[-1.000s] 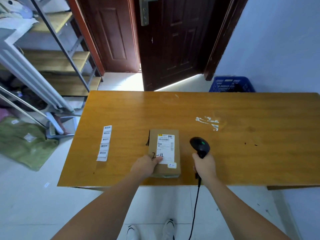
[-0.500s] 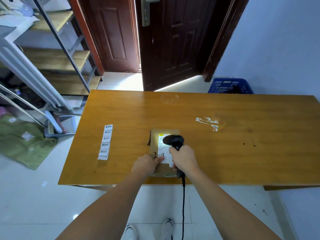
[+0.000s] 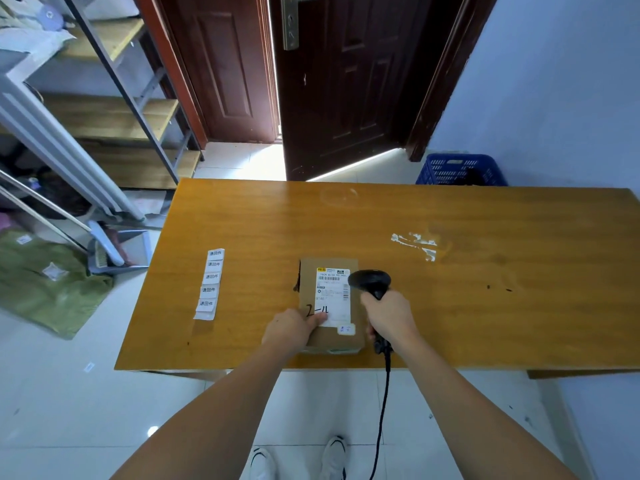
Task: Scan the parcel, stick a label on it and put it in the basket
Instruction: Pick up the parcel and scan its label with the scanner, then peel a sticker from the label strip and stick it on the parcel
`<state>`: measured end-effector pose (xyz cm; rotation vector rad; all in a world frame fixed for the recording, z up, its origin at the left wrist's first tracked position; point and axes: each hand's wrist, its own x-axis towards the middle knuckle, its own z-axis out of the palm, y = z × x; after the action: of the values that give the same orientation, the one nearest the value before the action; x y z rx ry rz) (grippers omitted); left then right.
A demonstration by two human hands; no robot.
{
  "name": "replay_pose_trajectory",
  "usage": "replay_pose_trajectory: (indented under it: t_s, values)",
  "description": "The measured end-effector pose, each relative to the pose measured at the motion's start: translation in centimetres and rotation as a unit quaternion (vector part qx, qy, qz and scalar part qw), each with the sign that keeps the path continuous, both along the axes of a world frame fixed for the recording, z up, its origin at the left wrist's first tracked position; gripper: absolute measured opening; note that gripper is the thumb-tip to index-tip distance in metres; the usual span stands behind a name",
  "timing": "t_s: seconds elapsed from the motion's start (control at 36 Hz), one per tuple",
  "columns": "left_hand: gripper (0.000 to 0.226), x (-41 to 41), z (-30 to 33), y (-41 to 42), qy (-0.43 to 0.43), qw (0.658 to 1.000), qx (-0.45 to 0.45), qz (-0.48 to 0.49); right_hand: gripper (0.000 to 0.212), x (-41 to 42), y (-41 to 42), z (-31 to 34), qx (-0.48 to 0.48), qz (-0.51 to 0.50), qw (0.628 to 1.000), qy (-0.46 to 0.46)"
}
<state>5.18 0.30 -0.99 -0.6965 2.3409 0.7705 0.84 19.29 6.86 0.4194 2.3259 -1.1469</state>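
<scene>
A parcel [image 3: 330, 306], a small brown cardboard box, lies flat on a wooden table [image 3: 485, 271] close to the near edge, a little left of the middle of that edge. A white shipping label [image 3: 333, 295] with a printed barcode covers much of its top, and black handwritten marks cross the label's lower left part. A smaller white sticker [image 3: 346, 329] sits near the box's near right corner.

The left hand [image 3: 292, 332] rests on the near left corner of the parcel, fingers curled down over the box edge and the thumb pressed flat on the label, pinning the box to the table.

The right hand [image 3: 389, 318] is just beside the parcel's right side, its fingers wrapped tightly around the handle of a black barcode scanner [image 3: 370, 282]. The scanner's rounded head sits above the box's right edge, next to the printed barcode. A black cable [image 3: 382, 410] drops from the handle past the near edge of the table toward the floor.

A strip of small white labels [image 3: 210, 284] with printed characters lies on the table toward its left edge, well apart from the parcel. Scraps of torn white tape [image 3: 415, 242] cling to the wood right of centre.

A blue plastic basket [image 3: 460, 169] stands on the floor beyond the far edge of the table, toward its right end, against a pale wall. A dark brown door [image 3: 339, 81] stands ajar behind the table, and metal shelving [image 3: 114, 109] lines the left side of the room. The person's white shoes [image 3: 334, 455] show on the tiled floor below.
</scene>
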Motion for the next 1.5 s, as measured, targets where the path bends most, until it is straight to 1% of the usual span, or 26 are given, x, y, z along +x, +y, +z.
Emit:
replay_pose_trajectory:
  t_s: [0.11,0.22,0.31,0.39,0.5,0.61,0.75,0.81,0.92,1.11,1.22,1.25,1.33,1.42,1.5]
  values:
    - [0.070,0.1,-0.1,0.0,0.004,1.000,0.002,0.008,0.032,-0.9,3.5,-1.7,0.052,-0.018,0.998,0.013]
    - [0.073,0.0,-0.1,0.0,0.004,1.000,0.004,0.014,0.029,-1.2,7.8,-4.3,0.085,-0.058,0.994,-0.028]
    - [0.076,0.0,-0.3,0.0,0.005,1.000,0.004,0.017,0.025,-1.2,10.0,-6.2,0.079,-0.093,0.990,-0.066]
    - [0.075,-0.1,-0.4,0.0,0.004,1.000,0.019,0.020,0.021,-1.2,10.9,-7.7,0.064,-0.105,0.988,-0.095]
    - [0.075,-0.3,-0.5,0.0,0.000,0.999,0.033,0.025,0.021,-1.8,11.2,-9.4,0.066,-0.082,0.989,-0.106]
    - [0.080,-0.3,-0.6,-0.1,0.002,0.999,0.032,0.036,0.023,-2.4,11.4,-10.9,0.080,-0.059,0.989,-0.110]
    - [0.072,-0.1,-0.5,0.1,0.003,0.998,0.042,0.043,0.024,-2.7,11.5,-12.0,0.117,-0.042,0.988,-0.094]
    - [0.072,-0.2,-0.6,0.2,0.000,0.998,0.045,0.047,0.027,-2.9,11.7,-12.7,0.136,-0.038,0.986,-0.089]
    - [0.075,-0.3,-0.4,0.2,-0.015,0.998,0.042,0.047,0.043,-3.2,11.9,-13.4,0.164,-0.036,0.982,-0.080]
    - [0.068,-0.4,0.4,0.6,-0.032,0.997,0.037,0.052,0.057,-3.4,12.4,-12.8,0.165,-0.014,0.982,-0.086]
    - [0.055,-0.1,0.9,1.1,-0.024,0.997,0.036,0.062,0.062,-3.6,13.1,-12.2,0.153,-0.012,0.984,-0.088]
    - [0.056,0.0,1.1,1.2,-0.019,0.997,0.033,0.065,0.065,-3.6,13.3,-11.8,0.151,-0.008,0.985,-0.083]
    - [0.059,0.5,1.9,1.6,-0.001,0.998,-0.021,0.051,0.067,-3.7,13.0,-10.1,0.151,0.010,0.986,-0.071]
    - [0.047,0.6,3.6,2.2,0.022,0.997,-0.073,0.014,0.066,-3.6,12.7,-8.5,0.168,0.037,0.984,-0.050]
    - [0.047,0.3,5.0,2.3,0.051,0.994,-0.093,-0.002,0.077,-3.7,12.3,-7.1,0.205,0.072,0.975,-0.043]
